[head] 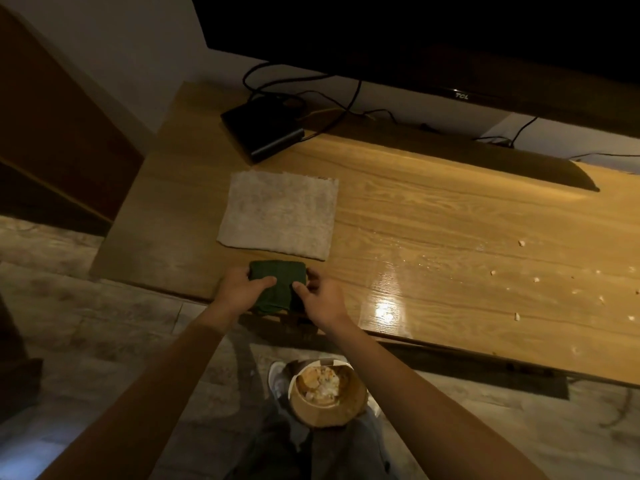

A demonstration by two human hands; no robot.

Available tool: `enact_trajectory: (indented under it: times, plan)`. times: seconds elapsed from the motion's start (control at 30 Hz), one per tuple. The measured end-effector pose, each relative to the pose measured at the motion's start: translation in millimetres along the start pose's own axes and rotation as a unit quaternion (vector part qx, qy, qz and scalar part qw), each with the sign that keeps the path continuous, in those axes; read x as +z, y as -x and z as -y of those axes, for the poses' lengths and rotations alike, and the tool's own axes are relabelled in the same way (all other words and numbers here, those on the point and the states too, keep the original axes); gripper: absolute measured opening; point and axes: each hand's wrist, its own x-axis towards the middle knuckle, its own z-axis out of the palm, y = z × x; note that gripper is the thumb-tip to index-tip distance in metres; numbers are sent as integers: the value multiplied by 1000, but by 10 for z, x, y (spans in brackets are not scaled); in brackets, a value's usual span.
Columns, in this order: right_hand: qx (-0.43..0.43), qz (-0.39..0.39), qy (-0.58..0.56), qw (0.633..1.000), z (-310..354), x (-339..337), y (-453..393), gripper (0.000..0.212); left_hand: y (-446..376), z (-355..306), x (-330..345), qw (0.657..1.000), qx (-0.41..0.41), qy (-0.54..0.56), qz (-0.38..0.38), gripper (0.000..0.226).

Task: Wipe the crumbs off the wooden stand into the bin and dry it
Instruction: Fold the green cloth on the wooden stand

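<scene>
A folded dark green cloth (277, 271) lies at the front edge of the wooden stand (450, 220). My left hand (239, 289) grips its left side, thumb on top. My right hand (320, 299) pinches its right side. Pale crumbs (535, 279) are scattered over the stand's right part, beside a wet, shiny patch (388, 299). A folded grey towel (280, 216) lies flat just behind the green cloth. Below the stand's front edge, on the floor, a round wooden bin (327, 393) holds scraps.
A black box (261, 129) with cables sits at the stand's back left. A television (433, 39) hangs over the back, its dark foot (519, 161) on the stand. My shoe (277, 375) is beside the bin on the pale wood floor.
</scene>
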Motion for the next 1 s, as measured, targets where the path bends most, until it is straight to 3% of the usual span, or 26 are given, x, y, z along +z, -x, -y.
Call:
enact_trajectory:
  times: [0.13, 0.23, 0.43, 0.57, 0.73, 0.87, 1.0]
  plan:
    - [-2, 23, -93, 995, -60, -230, 78, 38, 202, -166, 153, 995, 59, 29, 76, 21]
    - [16, 32, -203, 978, -165, -541, 199, 31, 295, -290, 345, 985, 82, 49, 141, 25]
    - [-10, -58, -233, 971, -533, -1296, 442, 17, 331, -407, 988, 975, 71, 43, 205, 36]
    - [-2, -173, -133, 976, -837, -1658, 531, 18, 355, -376, 1626, 982, 59, -13, 179, 24]
    - [20, -269, 69, 960, -1158, -1939, 576, 32, 448, -317, 2239, 983, 84, -116, 119, 27]
    - [14, -308, 191, 932, -1300, -2022, 603, 39, 497, -220, 2331, 954, 145, -262, 16, 28]
    - [8, -303, 201, 931, -1347, -2105, 653, 43, 565, -103, 2242, 934, 205, -290, -38, 38]
